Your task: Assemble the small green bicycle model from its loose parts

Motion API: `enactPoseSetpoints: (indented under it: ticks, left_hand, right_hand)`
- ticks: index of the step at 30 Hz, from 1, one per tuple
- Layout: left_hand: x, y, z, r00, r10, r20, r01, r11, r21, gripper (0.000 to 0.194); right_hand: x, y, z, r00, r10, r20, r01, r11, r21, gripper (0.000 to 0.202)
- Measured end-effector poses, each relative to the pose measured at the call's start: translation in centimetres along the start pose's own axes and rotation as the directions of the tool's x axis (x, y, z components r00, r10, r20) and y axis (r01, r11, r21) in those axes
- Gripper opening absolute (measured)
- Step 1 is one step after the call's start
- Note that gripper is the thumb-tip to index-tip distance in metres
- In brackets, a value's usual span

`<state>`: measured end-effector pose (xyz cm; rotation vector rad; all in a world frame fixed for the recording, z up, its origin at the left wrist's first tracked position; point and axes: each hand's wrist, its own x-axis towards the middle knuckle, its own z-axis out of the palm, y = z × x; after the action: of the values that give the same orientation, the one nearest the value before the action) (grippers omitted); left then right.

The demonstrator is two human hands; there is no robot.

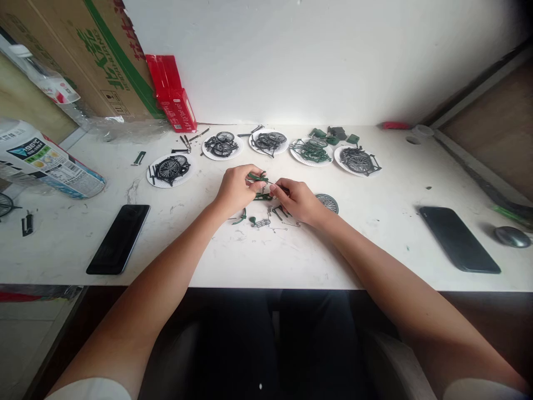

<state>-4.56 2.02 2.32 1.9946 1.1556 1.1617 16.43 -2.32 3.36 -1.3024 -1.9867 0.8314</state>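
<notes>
My left hand point(238, 188) pinches a small green model bicycle part point(257, 177) between thumb and fingers. From the other side, my right hand point(297, 199) grips what looks like a small screwdriver point(272, 184), its thin shaft pointing at the green part. Whether the tip touches is too small to tell. On the table under both hands lie another green piece point(263, 196), a curved green piece point(240, 216), a small green saddle-shaped piece point(252, 220) and a silvery rack-like part point(262, 223). A spoked wheel point(328, 204) is partly hidden behind my right wrist.
Paper plates with miniature bicycle parts form an arc behind my hands, among them a plate of green parts point(312, 161). Phones lie at left point(119, 239) and right point(460, 239). A large white bottle point(50, 161), a red box point(175, 100) and a cardboard carton point(95, 55) stand at left.
</notes>
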Motion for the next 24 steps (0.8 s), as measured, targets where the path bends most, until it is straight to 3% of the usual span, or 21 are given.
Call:
enactPoseSetpoints:
  ticks: [24]
  left_hand:
    - [0.04,-0.24,0.09,1.000,0.013,-0.007,-0.012,1.000,0.017,0.018]
  right_hand:
    - [0.07,0.23,0.15,0.999,-0.032,-0.014,0.032,0.999,-0.009,0.044]
